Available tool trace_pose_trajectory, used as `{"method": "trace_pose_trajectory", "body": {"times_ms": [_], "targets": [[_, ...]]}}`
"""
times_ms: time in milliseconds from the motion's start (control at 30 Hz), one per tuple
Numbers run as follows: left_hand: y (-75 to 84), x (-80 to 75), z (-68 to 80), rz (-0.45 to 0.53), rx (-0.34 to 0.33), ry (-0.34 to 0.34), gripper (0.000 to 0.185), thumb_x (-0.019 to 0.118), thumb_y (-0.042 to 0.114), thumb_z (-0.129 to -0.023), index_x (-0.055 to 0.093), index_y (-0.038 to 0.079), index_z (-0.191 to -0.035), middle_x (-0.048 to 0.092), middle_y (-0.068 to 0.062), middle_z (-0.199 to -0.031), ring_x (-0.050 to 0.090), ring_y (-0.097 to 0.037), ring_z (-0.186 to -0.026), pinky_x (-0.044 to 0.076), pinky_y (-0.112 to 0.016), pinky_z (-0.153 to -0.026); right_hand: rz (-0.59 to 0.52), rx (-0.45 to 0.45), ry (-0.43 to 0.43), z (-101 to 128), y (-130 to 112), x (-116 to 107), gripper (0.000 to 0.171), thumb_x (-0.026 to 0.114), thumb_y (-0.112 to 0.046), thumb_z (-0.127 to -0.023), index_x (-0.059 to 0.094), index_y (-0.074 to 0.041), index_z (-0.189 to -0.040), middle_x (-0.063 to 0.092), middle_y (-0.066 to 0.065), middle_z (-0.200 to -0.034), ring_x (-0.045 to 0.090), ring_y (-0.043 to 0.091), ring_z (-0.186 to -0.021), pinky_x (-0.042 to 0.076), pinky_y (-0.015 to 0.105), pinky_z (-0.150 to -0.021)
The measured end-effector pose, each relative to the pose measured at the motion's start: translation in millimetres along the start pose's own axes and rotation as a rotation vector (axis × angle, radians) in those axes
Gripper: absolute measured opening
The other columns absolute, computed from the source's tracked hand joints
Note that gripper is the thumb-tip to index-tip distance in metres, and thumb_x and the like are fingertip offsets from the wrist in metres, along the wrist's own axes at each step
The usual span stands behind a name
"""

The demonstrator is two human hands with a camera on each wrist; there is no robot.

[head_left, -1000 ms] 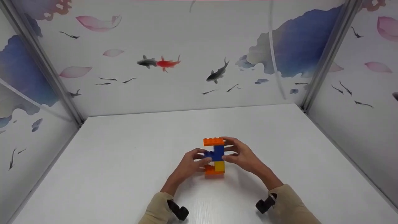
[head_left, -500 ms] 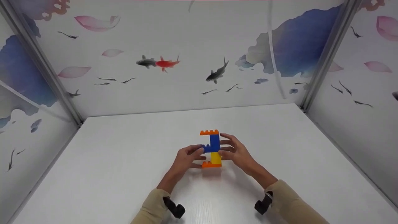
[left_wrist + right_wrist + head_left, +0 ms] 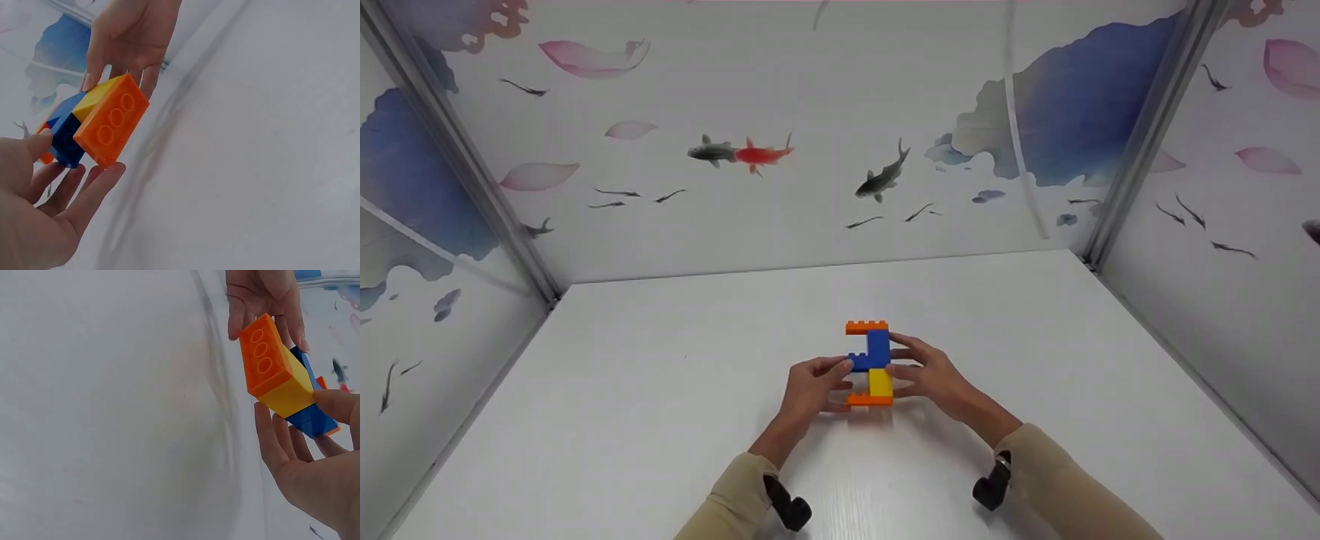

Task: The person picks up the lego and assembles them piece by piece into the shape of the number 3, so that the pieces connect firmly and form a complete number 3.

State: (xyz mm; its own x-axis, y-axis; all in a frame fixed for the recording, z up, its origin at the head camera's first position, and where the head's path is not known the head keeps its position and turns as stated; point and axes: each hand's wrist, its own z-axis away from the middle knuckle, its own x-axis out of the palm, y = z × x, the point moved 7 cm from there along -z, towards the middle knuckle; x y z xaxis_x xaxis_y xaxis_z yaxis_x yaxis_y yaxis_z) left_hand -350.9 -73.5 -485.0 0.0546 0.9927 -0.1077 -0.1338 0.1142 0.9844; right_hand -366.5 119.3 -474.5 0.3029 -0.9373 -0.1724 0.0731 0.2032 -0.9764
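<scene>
Between both hands, above the table, is an E-shaped stack of toy building bricks. In the head view an orange top brick (image 3: 867, 328) juts left over blue bricks (image 3: 878, 349); a yellow brick (image 3: 880, 382) and an orange bottom brick (image 3: 870, 400) are below. My left hand (image 3: 811, 386) pinches the left-jutting blue part, thumb in front, with a lower finger at the orange bottom brick. My right hand (image 3: 941, 376) holds the stack's right side, thumb near the blue-yellow joint. Both wrist views show the hollow underside of the orange bottom brick (image 3: 115, 121), with round tubes inside.
A white table (image 3: 660, 420) extends beneath the hands. Walls printed with fish and petals (image 3: 765, 202) enclose its back and sides, with metal corner posts (image 3: 1140, 135). Each sleeve carries a black wrist device (image 3: 991, 484).
The stack has tipped, so its top brick's studs now show from the side. It rose and shifted left, then sank slightly at the top. Both hands keep hold of it.
</scene>
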Motion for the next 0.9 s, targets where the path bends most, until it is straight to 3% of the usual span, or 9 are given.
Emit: {"method": "trace_pose_trajectory", "body": {"times_ms": [233,400,633,900], "targets": [[-1.8,-1.0,-1.2,-0.076,-0.074,0.006,0.045,0.065,0.036,-0.097,0.065,0.004,-0.129,0.071,-0.013,-0.121,0.073,-0.022,-0.098,0.063,-0.033,-0.074,0.011,0.068,0.037,-6,11,2,0.064,0.068,-0.020,-0.094,0.043,-0.023,-0.153,0.052,0.013,-0.147,0.063,0.027,-0.118,0.059,0.042,-0.094],[-7.5,0.3,-1.3,-0.075,-0.118,0.015,0.043,0.065,0.032,-0.098,0.064,0.002,-0.128,0.070,-0.014,-0.122,0.072,-0.023,-0.100,0.063,-0.033,-0.074,0.020,0.076,0.053,-6,18,5,0.062,0.066,-0.019,-0.094,0.044,-0.020,-0.152,0.051,0.013,-0.147,0.062,0.029,-0.120,0.057,0.044,-0.098],[-7.9,0.1,-4.9,-0.109,-0.172,0.051,0.040,0.064,0.030,-0.099,0.064,0.001,-0.127,0.069,-0.014,-0.114,0.068,-0.021,-0.092,0.062,-0.029,-0.069,0.063,0.127,0.104,-7,17,12,0.054,0.059,-0.016,-0.100,0.044,-0.013,-0.152,0.051,0.017,-0.149,0.062,0.029,-0.123,0.056,0.042,-0.100],[-11.7,-2.7,-7.1,-0.150,-0.214,0.119,0.034,0.065,0.026,-0.098,0.068,0.002,-0.123,0.068,-0.012,-0.103,0.066,-0.020,-0.088,0.060,-0.024,-0.063,0.078,0.153,0.158,-8,19,16,0.049,0.059,-0.014,-0.099,0.050,-0.010,-0.147,0.056,0.015,-0.146,0.059,0.030,-0.129,0.054,0.040,-0.103]]}}
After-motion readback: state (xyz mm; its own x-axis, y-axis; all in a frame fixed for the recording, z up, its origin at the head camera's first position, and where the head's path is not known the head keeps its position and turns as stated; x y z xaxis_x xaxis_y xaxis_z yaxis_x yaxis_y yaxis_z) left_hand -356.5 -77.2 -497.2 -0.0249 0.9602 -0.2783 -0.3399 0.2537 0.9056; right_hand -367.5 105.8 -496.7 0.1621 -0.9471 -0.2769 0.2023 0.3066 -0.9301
